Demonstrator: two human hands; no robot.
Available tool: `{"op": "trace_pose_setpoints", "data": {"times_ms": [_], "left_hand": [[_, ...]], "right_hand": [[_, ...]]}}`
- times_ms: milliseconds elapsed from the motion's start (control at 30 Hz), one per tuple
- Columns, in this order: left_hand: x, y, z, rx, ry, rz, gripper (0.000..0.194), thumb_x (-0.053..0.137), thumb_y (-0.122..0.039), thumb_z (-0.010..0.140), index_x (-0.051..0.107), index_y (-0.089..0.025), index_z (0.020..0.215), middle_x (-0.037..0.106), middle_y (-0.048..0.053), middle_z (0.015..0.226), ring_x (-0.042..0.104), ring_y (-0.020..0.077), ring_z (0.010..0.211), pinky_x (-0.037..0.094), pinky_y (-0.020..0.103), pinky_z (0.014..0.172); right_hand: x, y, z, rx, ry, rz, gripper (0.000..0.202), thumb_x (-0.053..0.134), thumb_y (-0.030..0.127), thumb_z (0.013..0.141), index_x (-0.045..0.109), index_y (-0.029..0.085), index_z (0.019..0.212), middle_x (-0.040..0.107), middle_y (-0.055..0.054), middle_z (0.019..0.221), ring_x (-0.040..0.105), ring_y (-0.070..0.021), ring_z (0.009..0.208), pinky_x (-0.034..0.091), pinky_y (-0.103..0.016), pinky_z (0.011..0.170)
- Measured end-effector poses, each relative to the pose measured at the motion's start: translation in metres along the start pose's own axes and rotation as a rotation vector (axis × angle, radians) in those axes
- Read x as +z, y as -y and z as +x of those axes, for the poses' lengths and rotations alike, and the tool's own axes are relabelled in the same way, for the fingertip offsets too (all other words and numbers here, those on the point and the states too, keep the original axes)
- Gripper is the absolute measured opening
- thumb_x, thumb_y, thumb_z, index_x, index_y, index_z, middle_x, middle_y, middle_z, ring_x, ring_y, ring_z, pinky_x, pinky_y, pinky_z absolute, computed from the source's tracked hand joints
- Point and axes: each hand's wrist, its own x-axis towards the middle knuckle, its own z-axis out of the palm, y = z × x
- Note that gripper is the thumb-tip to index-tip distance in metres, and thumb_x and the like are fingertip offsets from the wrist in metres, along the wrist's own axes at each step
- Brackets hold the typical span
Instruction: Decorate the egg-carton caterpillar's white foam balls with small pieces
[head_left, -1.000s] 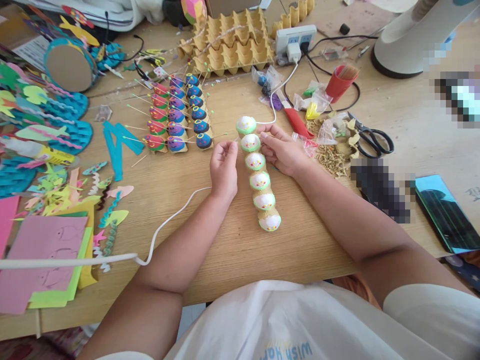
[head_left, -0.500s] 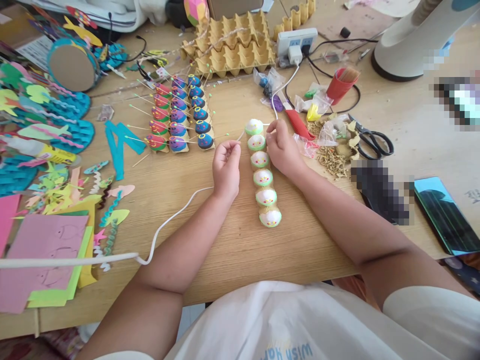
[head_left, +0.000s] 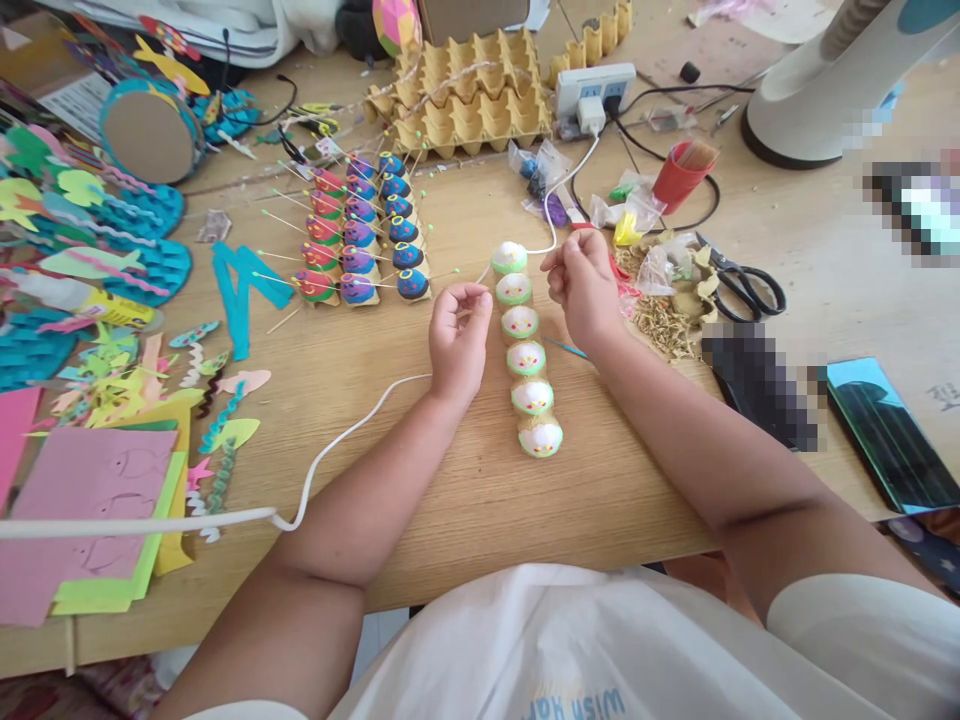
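A strip of several egg-carton cups (head_left: pixel 532 397), white on top with green rims and small red and yellow marks, runs down the wooden table between my hands. My left hand (head_left: pixel 459 335) is beside its upper left, with thumb and fingertips pinched; what they hold, if anything, is too small to tell. To the upper right of the strip, my right hand (head_left: pixel 583 285) has curled fingers, and anything between them is hidden. A white cable (head_left: pixel 367 415) passes behind my left hand and the strip's top cup. A thin blue stick (head_left: pixel 568 347) lies under my right wrist.
Painted carton cups with pins (head_left: pixel 358 230) stand at the upper left of the strip. Egg trays (head_left: pixel 472 90) and a power strip (head_left: pixel 595 88) are behind. Scissors (head_left: pixel 750 287), a red cup (head_left: pixel 684 176) and a phone (head_left: pixel 892 432) lie right. Coloured paper (head_left: pixel 97 490) is left.
My right hand has moved right and slightly down, away from the top cup, and the blue stick now shows. My left hand has shifted slightly right, nearer the strip.
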Motion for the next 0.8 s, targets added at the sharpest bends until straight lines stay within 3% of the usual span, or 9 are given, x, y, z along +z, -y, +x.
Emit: {"op": "trace_pose_setpoints", "data": {"times_ms": [33, 100, 233, 367, 467, 600, 800], "left_hand": [[-0.001, 0.000, -0.001, 0.043, 0.024, 0.020, 0.030, 0.081, -0.053, 0.093, 0.072, -0.025, 0.101, 0.071, 0.002, 0.102, 0.065, 0.0143, 0.094, 0.052, 0.026, 0.086], [-0.002, -0.001, -0.003, 0.134, 0.087, 0.087, 0.029, 0.077, -0.053, 0.097, 0.072, -0.025, 0.105, 0.072, 0.003, 0.105, 0.066, 0.0151, 0.098, 0.052, 0.026, 0.085], [-0.006, -0.005, -0.005, 0.341, 0.136, 0.330, 0.032, 0.070, -0.056, 0.101, 0.075, -0.026, 0.110, 0.069, 0.005, 0.111, 0.065, 0.0187, 0.108, 0.053, 0.031, 0.091], [-0.008, -0.008, -0.005, 0.469, 0.073, 0.512, 0.040, 0.067, -0.063, 0.101, 0.078, -0.026, 0.115, 0.062, 0.009, 0.127, 0.058, 0.0253, 0.131, 0.045, 0.045, 0.120], [-0.009, -0.007, -0.004, 0.499, 0.043, 0.558, 0.042, 0.066, -0.063, 0.101, 0.078, -0.027, 0.120, 0.056, 0.011, 0.145, 0.050, 0.0300, 0.147, 0.038, 0.050, 0.128], [-0.011, -0.002, -0.003, 0.505, 0.058, 0.557, 0.034, 0.071, -0.058, 0.099, 0.081, -0.030, 0.116, 0.051, 0.010, 0.157, 0.045, 0.0315, 0.154, 0.034, 0.054, 0.131], [-0.011, 0.001, -0.002, 0.492, 0.039, 0.459, 0.031, 0.072, -0.058, 0.099, 0.082, -0.029, 0.101, 0.056, 0.008, 0.150, 0.047, 0.0295, 0.152, 0.032, 0.054, 0.132]], "right_hand": [[0.001, 0.003, 0.000, -0.086, -0.105, 0.112, 0.030, 0.065, 0.053, 0.099, 0.046, 0.030, 0.101, 0.064, 0.002, 0.087, 0.053, -0.0137, 0.070, 0.042, -0.025, 0.058], [0.005, 0.010, -0.002, -0.060, -0.096, 0.262, 0.036, 0.063, 0.063, 0.098, 0.050, 0.029, 0.101, 0.073, 0.000, 0.095, 0.066, -0.0152, 0.081, 0.054, -0.026, 0.067], [0.017, 0.024, -0.017, 0.000, 0.065, 0.406, 0.049, 0.056, 0.077, 0.096, 0.058, 0.030, 0.111, 0.082, -0.003, 0.115, 0.076, -0.0206, 0.115, 0.065, -0.033, 0.091], [0.028, 0.034, -0.033, 0.034, 0.211, 0.283, 0.064, 0.052, 0.087, 0.092, 0.060, 0.036, 0.130, 0.080, -0.002, 0.129, 0.072, -0.0250, 0.135, 0.064, -0.041, 0.102], [0.031, 0.036, -0.038, 0.044, 0.294, 0.177, 0.072, 0.052, 0.090, 0.090, 0.059, 0.037, 0.138, 0.078, -0.004, 0.135, 0.070, -0.0265, 0.137, 0.064, -0.041, 0.100], [0.032, 0.036, -0.041, 0.012, 0.360, 0.000, 0.064, 0.055, 0.082, 0.096, 0.060, 0.038, 0.142, 0.076, -0.004, 0.135, 0.071, -0.0247, 0.129, 0.063, -0.038, 0.095], [0.037, 0.035, -0.041, 0.006, 0.355, -0.029, 0.059, 0.049, 0.076, 0.103, 0.063, 0.032, 0.139, 0.075, -0.005, 0.133, 0.073, -0.0220, 0.125, 0.064, -0.037, 0.096]]}}
